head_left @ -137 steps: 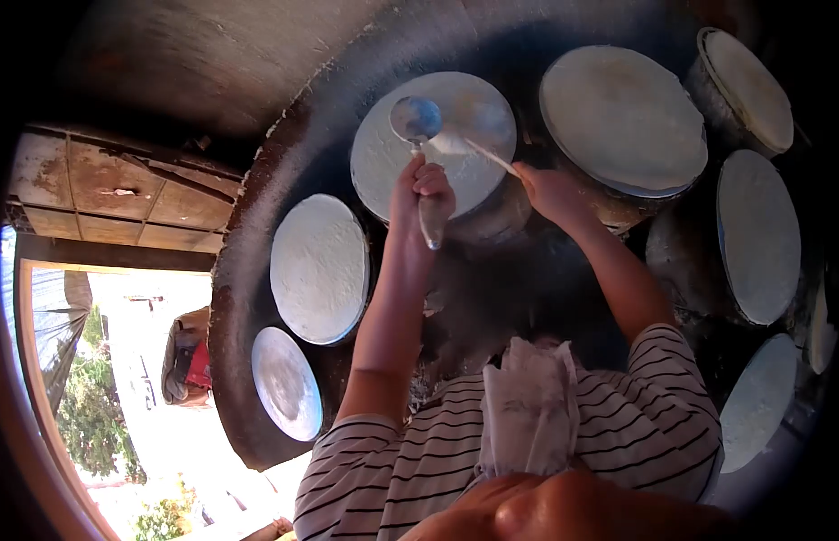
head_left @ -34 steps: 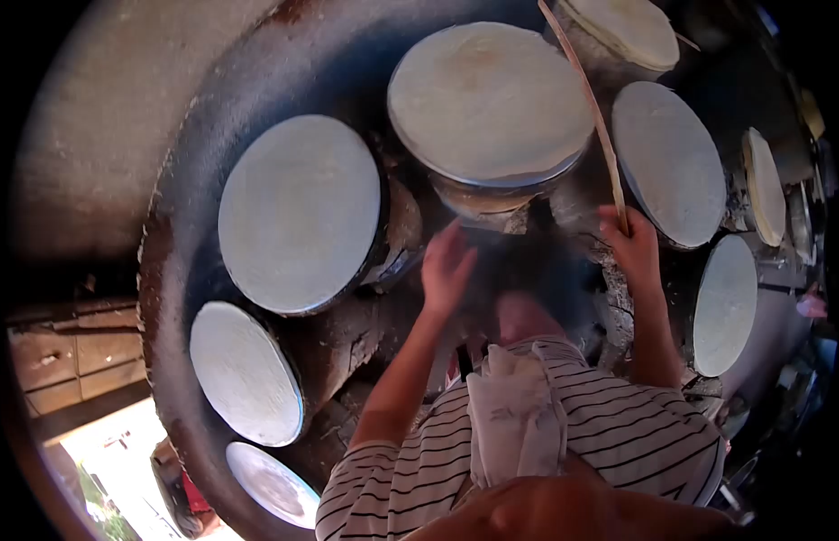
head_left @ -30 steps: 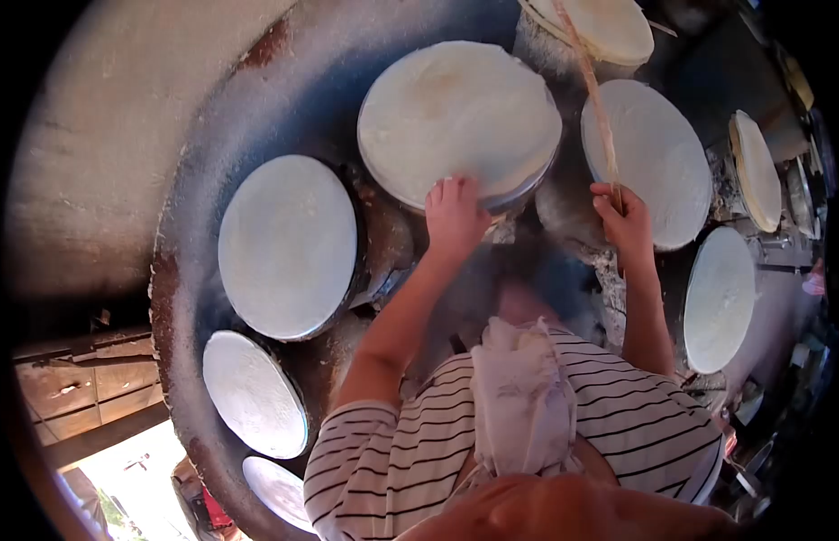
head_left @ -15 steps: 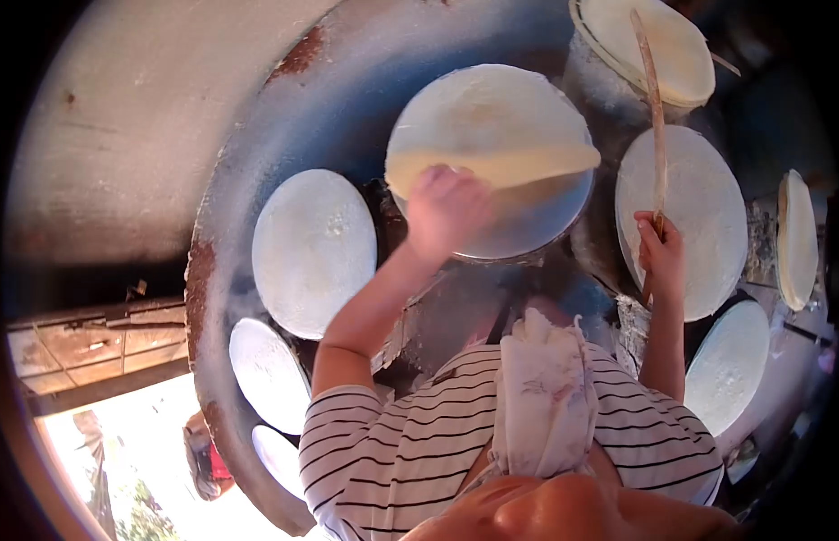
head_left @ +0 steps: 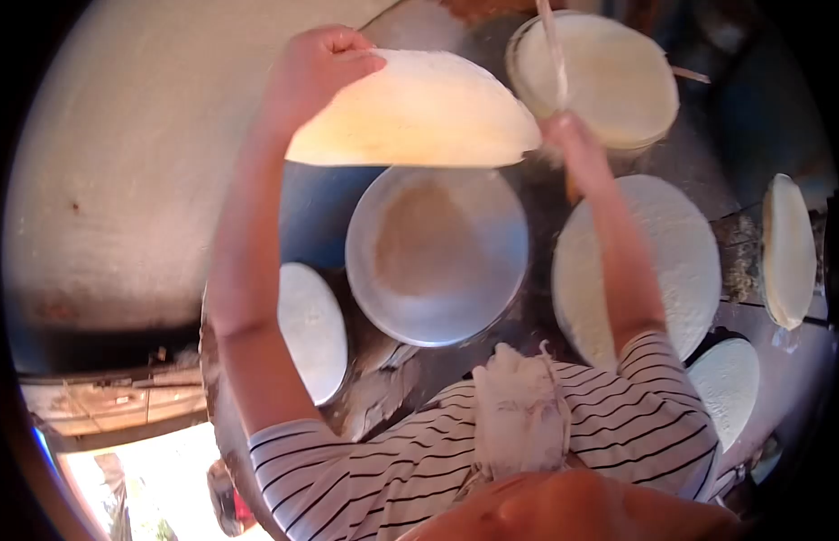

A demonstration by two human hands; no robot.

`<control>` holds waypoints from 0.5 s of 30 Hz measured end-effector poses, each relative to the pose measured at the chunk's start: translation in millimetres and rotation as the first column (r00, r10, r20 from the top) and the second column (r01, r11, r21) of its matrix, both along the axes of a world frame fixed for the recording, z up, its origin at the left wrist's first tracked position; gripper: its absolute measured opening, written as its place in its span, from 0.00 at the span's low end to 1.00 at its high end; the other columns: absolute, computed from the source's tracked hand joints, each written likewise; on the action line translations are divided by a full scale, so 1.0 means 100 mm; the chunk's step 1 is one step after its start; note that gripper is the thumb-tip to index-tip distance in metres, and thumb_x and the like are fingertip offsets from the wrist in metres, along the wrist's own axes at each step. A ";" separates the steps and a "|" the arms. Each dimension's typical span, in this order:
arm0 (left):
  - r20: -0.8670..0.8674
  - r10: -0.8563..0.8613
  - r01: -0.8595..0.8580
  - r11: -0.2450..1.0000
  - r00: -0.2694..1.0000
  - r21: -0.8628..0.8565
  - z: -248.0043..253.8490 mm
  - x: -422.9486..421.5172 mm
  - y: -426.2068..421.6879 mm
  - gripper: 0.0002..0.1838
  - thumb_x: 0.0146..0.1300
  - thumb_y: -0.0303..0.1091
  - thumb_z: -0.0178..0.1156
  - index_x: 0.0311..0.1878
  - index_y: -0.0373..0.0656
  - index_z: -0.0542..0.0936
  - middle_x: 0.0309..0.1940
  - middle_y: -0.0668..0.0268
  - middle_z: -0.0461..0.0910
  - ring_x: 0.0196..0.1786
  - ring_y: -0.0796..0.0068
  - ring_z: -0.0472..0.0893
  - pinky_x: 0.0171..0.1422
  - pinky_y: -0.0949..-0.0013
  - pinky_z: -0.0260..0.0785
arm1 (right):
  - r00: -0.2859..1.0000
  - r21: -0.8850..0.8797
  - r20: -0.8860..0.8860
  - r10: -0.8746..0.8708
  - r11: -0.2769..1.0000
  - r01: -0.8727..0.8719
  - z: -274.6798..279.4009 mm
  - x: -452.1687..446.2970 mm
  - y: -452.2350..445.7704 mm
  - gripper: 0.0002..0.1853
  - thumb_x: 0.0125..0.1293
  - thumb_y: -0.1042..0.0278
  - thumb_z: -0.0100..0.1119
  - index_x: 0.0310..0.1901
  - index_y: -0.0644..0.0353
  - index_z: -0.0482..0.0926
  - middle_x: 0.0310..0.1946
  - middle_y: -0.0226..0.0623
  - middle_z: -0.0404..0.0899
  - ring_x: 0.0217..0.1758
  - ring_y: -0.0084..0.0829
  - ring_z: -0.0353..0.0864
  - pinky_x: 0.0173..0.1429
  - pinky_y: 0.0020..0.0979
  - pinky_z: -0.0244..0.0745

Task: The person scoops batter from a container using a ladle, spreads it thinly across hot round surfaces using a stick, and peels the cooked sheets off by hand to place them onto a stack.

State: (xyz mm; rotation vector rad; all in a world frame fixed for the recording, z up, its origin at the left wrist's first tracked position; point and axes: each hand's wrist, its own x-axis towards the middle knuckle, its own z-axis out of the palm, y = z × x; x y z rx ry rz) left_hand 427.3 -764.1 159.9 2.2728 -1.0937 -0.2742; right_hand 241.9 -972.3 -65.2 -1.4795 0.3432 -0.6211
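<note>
A large thin flatbread (head_left: 419, 113) hangs lifted above a round metal griddle plate (head_left: 437, 261), whose bare surface shows a brown patch. My left hand (head_left: 325, 72) pinches the flatbread at its upper left edge. My right hand (head_left: 568, 149) is closed around a long thin wooden stick (head_left: 555, 59) and is at the right end of the flatbread; blur hides whether its fingers also grip the bread. To the right of the bare plate, a pale round of batter (head_left: 640, 261) covers another plate, partly behind my right forearm.
A stack of flatbreads (head_left: 604, 81) lies at the upper right, with another stick beside it. More pale rounds are at the left (head_left: 310, 334), lower right (head_left: 726, 388) and far right (head_left: 787, 252). A bright opening is at the lower left.
My left hand has peeled the flatbread off the central plate and raised it up and away, baring the metal. My right hand has moved up and left with the stick to the bread's right end.
</note>
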 end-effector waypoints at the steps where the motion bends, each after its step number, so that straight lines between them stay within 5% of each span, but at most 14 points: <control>1: 0.024 -0.029 0.027 0.996 0.999 0.081 0.12 0.11 -0.31 0.10 0.54 0.35 0.66 0.31 0.38 0.79 0.27 0.66 0.78 0.37 0.78 0.78 0.41 0.72 0.69 | 0.998 0.020 -0.013 -0.058 0.998 0.058 -0.03 -0.04 -0.03 0.24 0.67 0.47 0.52 0.42 0.66 0.75 0.33 0.30 0.76 0.41 0.23 0.71 0.48 0.27 0.69; 3: 0.109 -0.189 0.163 0.964 0.976 0.210 0.32 0.19 -1.12 0.11 0.54 0.37 0.65 0.32 0.38 0.79 0.27 0.66 0.78 0.38 0.77 0.78 0.43 0.70 0.69 | 0.977 0.060 0.009 -0.214 0.975 0.213 0.01 -0.10 -0.12 0.17 0.55 0.60 0.68 0.33 0.62 0.71 0.27 0.29 0.72 0.33 0.22 0.68 0.39 0.26 0.68; 5: 0.209 -0.404 0.323 0.885 0.891 0.336 0.33 0.30 -1.95 0.12 0.54 0.39 0.65 0.34 0.39 0.80 0.28 0.66 0.79 0.39 0.75 0.78 0.45 0.69 0.69 | 0.857 -0.114 -0.195 -0.477 0.879 0.464 0.11 -0.14 -0.42 0.21 0.45 0.64 0.73 0.25 0.59 0.65 0.21 0.35 0.67 0.27 0.23 0.64 0.33 0.27 0.67; 7: 0.435 -0.531 0.448 0.847 0.727 0.286 0.24 0.24 -2.73 0.12 0.54 0.40 0.64 0.36 0.41 0.80 0.33 0.63 0.81 0.39 0.67 0.79 0.45 0.65 0.69 | 0.746 -0.077 -0.044 -0.665 0.747 0.661 -0.02 -0.10 -0.81 0.20 0.47 0.67 0.71 0.24 0.58 0.63 0.16 0.32 0.68 0.20 0.23 0.66 0.26 0.28 0.67; 9: 0.726 -0.350 0.355 0.922 0.592 0.155 0.17 -0.03 -3.44 0.13 0.55 0.41 0.61 0.38 0.43 0.81 0.33 0.60 0.80 0.40 0.59 0.77 0.46 0.61 0.69 | 0.761 0.190 -0.062 -0.646 0.741 0.644 0.15 -0.18 -1.28 0.19 0.47 0.69 0.70 0.23 0.58 0.63 0.16 0.32 0.71 0.17 0.23 0.71 0.22 0.28 0.68; 11: 0.832 -0.310 0.391 0.912 0.460 0.123 0.05 -0.12 -3.66 0.15 0.58 0.43 0.52 0.35 0.42 0.82 0.38 0.53 0.80 0.43 0.51 0.79 0.48 0.51 0.71 | 0.698 0.098 -0.038 -0.715 0.692 0.715 -0.10 -0.21 -1.95 0.19 0.45 0.70 0.70 0.24 0.58 0.64 0.17 0.32 0.72 0.17 0.25 0.75 0.20 0.28 0.70; 13: 0.919 -0.225 0.606 0.795 0.325 -0.020 0.09 -0.60 -3.53 0.13 0.58 0.41 0.57 0.35 0.40 0.80 0.34 0.52 0.80 0.45 0.52 0.77 0.55 0.53 0.66 | 0.663 -0.024 -0.199 -0.722 0.680 0.733 -0.21 -0.32 -2.36 0.16 0.47 0.71 0.69 0.26 0.59 0.67 0.22 0.33 0.74 0.21 0.24 0.77 0.23 0.28 0.75; 15: 0.943 -0.240 0.542 0.837 0.230 0.081 -0.10 -0.88 -2.87 0.12 0.58 0.43 0.59 0.37 0.46 0.82 0.31 0.61 0.77 0.41 0.57 0.75 0.47 0.57 0.68 | 0.605 -0.141 -0.353 -0.714 0.679 0.720 -0.53 -0.32 -2.69 0.15 0.45 0.68 0.69 0.27 0.59 0.68 0.21 0.34 0.74 0.20 0.27 0.77 0.24 0.30 0.75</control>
